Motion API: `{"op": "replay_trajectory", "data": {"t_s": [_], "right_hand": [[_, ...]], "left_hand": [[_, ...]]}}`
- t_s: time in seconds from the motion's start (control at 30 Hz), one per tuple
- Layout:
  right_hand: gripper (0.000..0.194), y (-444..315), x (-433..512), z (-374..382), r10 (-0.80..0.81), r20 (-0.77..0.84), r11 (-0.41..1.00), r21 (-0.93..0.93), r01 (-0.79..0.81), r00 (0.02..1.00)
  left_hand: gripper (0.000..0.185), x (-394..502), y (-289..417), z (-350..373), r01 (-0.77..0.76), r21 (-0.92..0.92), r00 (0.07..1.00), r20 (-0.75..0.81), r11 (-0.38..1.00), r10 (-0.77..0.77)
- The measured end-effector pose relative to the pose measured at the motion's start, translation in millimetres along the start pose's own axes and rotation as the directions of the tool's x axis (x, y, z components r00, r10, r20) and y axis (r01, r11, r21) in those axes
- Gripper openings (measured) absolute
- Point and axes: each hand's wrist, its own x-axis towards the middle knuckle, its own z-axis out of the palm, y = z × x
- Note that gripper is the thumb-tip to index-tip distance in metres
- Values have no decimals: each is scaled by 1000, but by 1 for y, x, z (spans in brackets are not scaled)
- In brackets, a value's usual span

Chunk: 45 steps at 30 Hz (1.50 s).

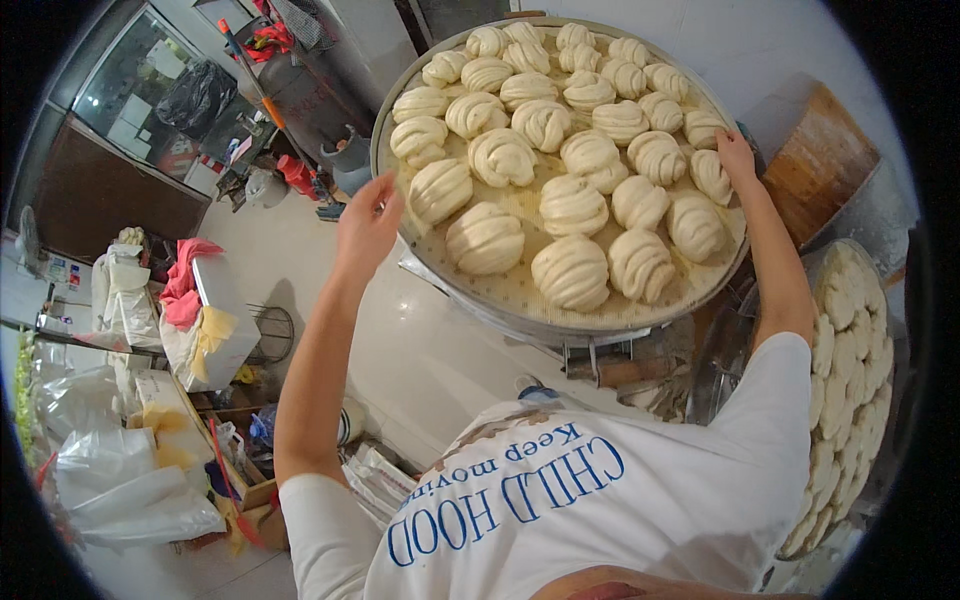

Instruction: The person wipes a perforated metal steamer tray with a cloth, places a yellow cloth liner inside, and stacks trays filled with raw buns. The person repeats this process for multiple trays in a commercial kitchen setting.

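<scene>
A large round steamer tray (517,300) with a perforated, cloth-like lining lies before me, covered with several pale twisted dough rolls (574,206). At the tray's left rim is my left hand (370,225), fingers bent and slightly apart; whether it touches the rim is unclear. My right hand (736,156) is at the right rim, its fingertips by a twisted roll (703,129) and just above another roll (710,176). The hand hides part of the rim there, and its grip cannot be made out.
At the right a second round tray of dough pieces (847,390) stands low beside my arm. A wooden board (821,165) leans near the wall. A gas cylinder (349,161) and a long-handled tool (262,97) stand beyond the tray at left. Plastic bags (135,480) and boxes lie at left.
</scene>
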Motion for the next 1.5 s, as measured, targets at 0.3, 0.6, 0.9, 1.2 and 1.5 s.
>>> {"op": "replay_trajectory", "data": {"t_s": [0.3, 0.6, 0.9, 1.2, 1.5], "right_hand": [[75, -9, 20, -1, 44, 94, 993, -110, -34, 995], [44, -43, 53, -11, 30, 355, 691, 668, -276, 934], [27, -76, 63, -5, 32, 524, 559, 697, -450, 851], [39, -198, 12, -52, -336, 190, 415, 909, -37, 922], [46, -318, -145, -129, -956, 105, 233, 840, 489, 274]], "left_hand": [[39, 138, -16, 58, 384, 491, 910, -57, 782, -411], [43, 166, -51, 28, 587, -666, 790, 348, 461, -504], [42, 154, 25, 49, 409, -763, 887, 204, 501, -414], [33, 166, 132, 43, 120, -739, 973, -43, 663, -225], [30, 115, 193, -52, -240, -751, 924, -371, 616, -92]]}}
